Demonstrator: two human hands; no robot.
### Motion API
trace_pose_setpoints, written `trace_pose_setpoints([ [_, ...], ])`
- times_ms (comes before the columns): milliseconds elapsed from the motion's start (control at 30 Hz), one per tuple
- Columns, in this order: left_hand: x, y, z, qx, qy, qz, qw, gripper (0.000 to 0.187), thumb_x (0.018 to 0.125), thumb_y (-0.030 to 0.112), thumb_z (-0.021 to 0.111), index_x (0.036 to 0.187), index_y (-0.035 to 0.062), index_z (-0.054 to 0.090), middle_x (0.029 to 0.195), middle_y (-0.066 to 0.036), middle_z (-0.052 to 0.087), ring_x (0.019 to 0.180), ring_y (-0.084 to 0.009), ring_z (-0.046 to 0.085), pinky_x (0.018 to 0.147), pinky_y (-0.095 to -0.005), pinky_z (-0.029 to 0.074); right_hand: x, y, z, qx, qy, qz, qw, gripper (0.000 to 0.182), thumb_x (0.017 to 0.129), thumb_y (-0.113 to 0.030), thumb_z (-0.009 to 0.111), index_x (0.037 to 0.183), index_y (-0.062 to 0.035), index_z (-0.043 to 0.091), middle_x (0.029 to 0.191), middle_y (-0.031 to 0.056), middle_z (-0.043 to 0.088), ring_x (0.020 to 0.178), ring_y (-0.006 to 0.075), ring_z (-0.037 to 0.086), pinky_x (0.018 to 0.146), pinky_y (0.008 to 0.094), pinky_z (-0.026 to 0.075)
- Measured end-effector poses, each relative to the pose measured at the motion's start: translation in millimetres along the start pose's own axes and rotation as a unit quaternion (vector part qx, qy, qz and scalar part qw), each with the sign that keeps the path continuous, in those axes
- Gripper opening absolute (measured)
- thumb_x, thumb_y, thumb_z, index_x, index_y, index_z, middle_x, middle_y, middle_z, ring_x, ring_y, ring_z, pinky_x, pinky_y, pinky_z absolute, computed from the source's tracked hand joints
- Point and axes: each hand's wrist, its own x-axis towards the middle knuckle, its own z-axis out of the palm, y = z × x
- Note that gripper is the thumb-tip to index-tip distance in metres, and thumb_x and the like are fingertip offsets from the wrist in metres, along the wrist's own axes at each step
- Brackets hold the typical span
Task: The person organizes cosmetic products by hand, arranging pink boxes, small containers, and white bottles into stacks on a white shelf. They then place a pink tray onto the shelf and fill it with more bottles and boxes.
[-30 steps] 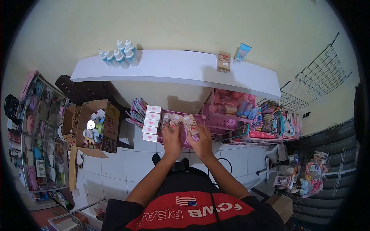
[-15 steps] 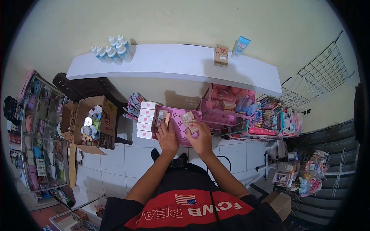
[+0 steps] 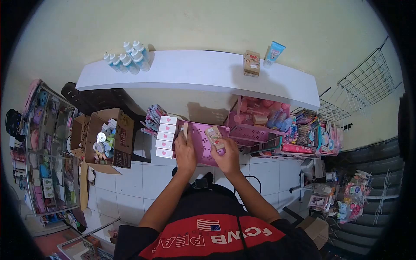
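Near a white shelf, the left hand pinched a tan box by white boxes, the right hand clasping a brown box over a pink basket.

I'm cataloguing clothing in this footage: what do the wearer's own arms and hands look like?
Dark short sleeves cover the upper arms; the forearms are bare. Neither the left hand nor the right hand wears a glove.

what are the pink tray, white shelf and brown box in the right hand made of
Pink tray: probably smooth plastic, with regular flower-shaped cutouts. White shelf: perhaps laminated board, smooth and evenly white. Brown box: likely matte cardboard, straight-edged, printed.
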Motion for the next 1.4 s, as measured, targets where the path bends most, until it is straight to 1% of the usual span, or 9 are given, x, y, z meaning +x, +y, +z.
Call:
trace_pose_setpoints([
  [200, 6, 0, -3, 0.052, 0.012, 0.045, 0.998, 0.054, 0.088, -0.004, 0.06, 0.141, -0.0132, 0.05, 0.157, -0.036, 0.033, 0.137, -0.05, 0.044, 0.114, -0.051, 0.041, 5, -9, 6, 0.02, -0.011, 0.013, 1.0, 0.034, 0.081, -0.011, 0.081, 0.111, -0.0027, 0.066, 0.11, 0.0188, 0.068, 0.105, 0.0384, 0.066, 0.093, 0.0454, 0.052],
  [300, 7, -1, -10, -0.013, 0.016, 0.065, 0.998, 0.053, 0.089, -0.005, 0.059, 0.14, -0.0157, 0.049, 0.155, -0.039, 0.033, 0.138, -0.0526, 0.043, 0.116, -0.0518, 0.04, 7, -9, 8, 0.028, -0.006, 0.006, 1.0, 0.034, 0.082, -0.011, 0.081, 0.111, -0.0027, 0.066, 0.11, 0.0185, 0.068, 0.105, 0.0382, 0.066, 0.092, 0.0453, 0.052],
  [400, 7, -4, -14, -0.057, -0.048, 0.052, 0.996, 0.055, 0.088, -0.006, 0.058, 0.141, -0.0184, 0.047, 0.155, -0.041, 0.031, 0.136, -0.0554, 0.044, 0.116, -0.0525, 0.039, 7, -10, 11, 0.016, -0.006, 0.007, 1.0, 0.033, 0.082, -0.01, 0.081, 0.11, -0.0027, 0.066, 0.11, 0.0181, 0.068, 0.104, 0.038, 0.066, 0.092, 0.0451, 0.052],
  [500, 10, -9, -9, -0.019, -0.066, 0.048, 0.996, 0.061, 0.087, -0.004, 0.061, 0.142, -0.0205, 0.044, 0.158, -0.043, 0.024, 0.141, -0.0573, 0.037, 0.12, -0.0534, 0.034, 6, -7, 18, 0.028, -0.004, 0.001, 1.0, 0.037, 0.079, -0.01, 0.082, 0.111, -0.0052, 0.065, 0.111, 0.0169, 0.066, 0.103, 0.0386, 0.064, 0.092, 0.047, 0.051],
  [567, 10, -10, -6, 0.004, -0.037, 0.079, 0.996, 0.069, 0.086, 0.006, 0.068, 0.144, -0.0214, 0.042, 0.161, -0.042, 0.017, 0.148, -0.0565, 0.028, 0.124, -0.0536, 0.027, 6, -6, 21, 0.033, -0.006, 0.0, 0.999, 0.037, 0.079, -0.009, 0.082, 0.111, -0.0051, 0.065, 0.11, 0.0169, 0.066, 0.102, 0.0385, 0.064, 0.092, 0.0469, 0.051],
  [900, 8, -6, -12, 0.065, -0.091, 0.078, 0.991, 0.08, 0.083, 0.019, 0.076, 0.146, -0.0177, 0.042, 0.165, -0.036, 0.017, 0.154, -0.0514, 0.022, 0.125, -0.0538, 0.026, 15, -13, 22, 0.025, -0.006, 0.017, 1.0, 0.036, 0.079, -0.009, 0.082, 0.111, -0.0052, 0.064, 0.108, 0.0169, 0.066, 0.101, 0.0387, 0.064, 0.091, 0.0473, 0.051],
  [967, 5, -14, -3, 0.08, -0.143, 0.059, 0.985, 0.081, 0.089, 0.024, 0.069, 0.152, -0.0144, 0.036, 0.167, -0.033, 0.015, 0.157, -0.0458, 0.017, 0.127, -0.0514, 0.021, 16, -13, 23, 0.02, 0.0, 0.014, 1.0, 0.035, 0.079, -0.009, 0.082, 0.11, -0.0042, 0.065, 0.107, 0.017, 0.067, 0.1, 0.0384, 0.065, 0.09, 0.0462, 0.052],
  [1167, -2, -26, 3, 0.133, -0.175, 0.126, 0.967, 0.067, 0.096, 0.017, 0.057, 0.153, -0.0116, 0.037, 0.169, -0.031, 0.014, 0.158, -0.044, 0.016, 0.127, -0.0511, 0.021, 16, -13, 28, 0.02, 0.012, 0.019, 1.0, 0.033, 0.08, -0.009, 0.082, 0.108, -0.0031, 0.066, 0.107, 0.0178, 0.069, 0.1, 0.0384, 0.067, 0.09, 0.0453, 0.053],
  [1400, -2, -28, 2, 0.125, -0.203, 0.082, 0.968, 0.065, 0.095, 0.015, 0.055, 0.152, -0.0124, 0.038, 0.17, -0.031, 0.01, 0.158, -0.0448, 0.015, 0.127, -0.0523, 0.02, 17, -16, 32, 0.034, 0.004, 0.022, 0.999, 0.036, 0.08, -0.01, 0.082, 0.11, -0.0034, 0.064, 0.11, 0.0185, 0.067, 0.104, 0.0394, 0.064, 0.093, 0.0462, 0.051],
])
